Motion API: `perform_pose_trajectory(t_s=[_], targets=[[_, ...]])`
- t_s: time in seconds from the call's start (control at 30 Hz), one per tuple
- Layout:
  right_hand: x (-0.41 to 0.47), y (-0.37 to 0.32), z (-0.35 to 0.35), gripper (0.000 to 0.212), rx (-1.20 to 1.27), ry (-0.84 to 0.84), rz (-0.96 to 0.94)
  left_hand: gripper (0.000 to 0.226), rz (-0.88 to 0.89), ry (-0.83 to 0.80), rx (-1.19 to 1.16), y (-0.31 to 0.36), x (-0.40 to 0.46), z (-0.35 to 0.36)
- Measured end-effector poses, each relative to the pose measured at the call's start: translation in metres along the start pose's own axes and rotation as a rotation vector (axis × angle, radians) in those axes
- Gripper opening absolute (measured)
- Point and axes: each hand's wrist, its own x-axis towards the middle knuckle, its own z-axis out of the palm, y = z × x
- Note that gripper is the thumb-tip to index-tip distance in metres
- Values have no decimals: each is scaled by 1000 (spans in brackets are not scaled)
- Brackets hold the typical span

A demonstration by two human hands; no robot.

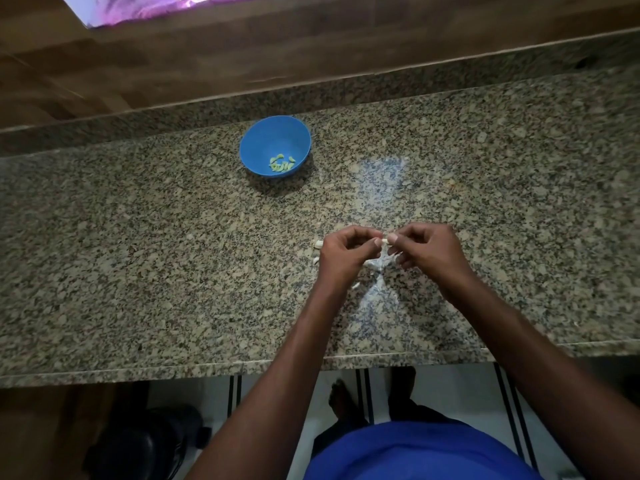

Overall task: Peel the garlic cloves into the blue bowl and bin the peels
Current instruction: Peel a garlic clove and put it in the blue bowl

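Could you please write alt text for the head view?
Both hands, left hand and right hand, pinch one garlic clove above a granite counter. A blue bowl farther back holds peeled cloves.

A blue bowl point(275, 146) is seen holding pale yellow-green peeled cloves point(282, 163). The countertop point(138, 244) is speckled in beige, grey and black granite. Brown wood grain is shown on the wall panel point(207, 57), and a blue shirt point(415, 452) is worn.
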Motion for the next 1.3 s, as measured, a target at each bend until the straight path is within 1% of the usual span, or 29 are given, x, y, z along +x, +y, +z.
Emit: perform_pose_trajectory(t_s=[0.13, 0.23, 0.27, 0.33, 0.43, 0.53, 0.57, 0.6, 0.73, 0.8, 0.9, 1.03, 1.1, 1.17, 1.23, 1.3], targets=[[-1, 2, -1, 8, 110, -28, 48, 13, -32, 19, -47, 0, -2, 1], [0, 4, -4, 10, 176, -25, 76, 18, -127, 25, -181, 0, -3, 1], [0, 4, -4, 12, 199, -28, 88, 20, -142, 27, -191, -1, -3, 0], [1, 5, -5, 12, 230, -38, 105, 18, -122, 52, -95, -4, -4, -2], [2, 6, -6, 11, 240, -43, 124, 10, -23, 107, 208, -6, -4, -6], [2, 8, -8, 13, 257, -56, 154, 8, 83, 139, 512, -5, -6, -5], [2, 9, -8, 14, 260, -59, 163, 8, 101, 143, 552, -4, -7, -5], [2, 10, -7, 14, 263, -58, 170, 9, 109, 137, 543, -4, -8, -5], [0, 9, -4, 16, 281, -32, 163, 12, 50, 18, 240, 4, -12, -5], [-1, 8, -3, 14, 247, -8, 145, 17, 49, -3, 212, 6, -14, -2], [-2, 9, -1, 15, 169, 6, 91, 18, 35, 14, 203, 5, -13, 1], [-3, 9, -4, 12, 119, -40, 54, 14, -12, 14, 107, 6, -11, 2], [-4, 7, -4, 9, 99, -54, 27, 11, -110, 20, -13, 7, -11, 5], [-5, 7, -5, 7, 85, -60, -5, 9, -265, 19, -210, 9, -11, 8], [-5, 7, -7, 7, 154, -105, 2, 9, -387, -2, -384, 10, -11, 9], [-5, 7, -10, 7, 272, -177, 47, 8, -446, -44, -468, 10, -12, 8]])
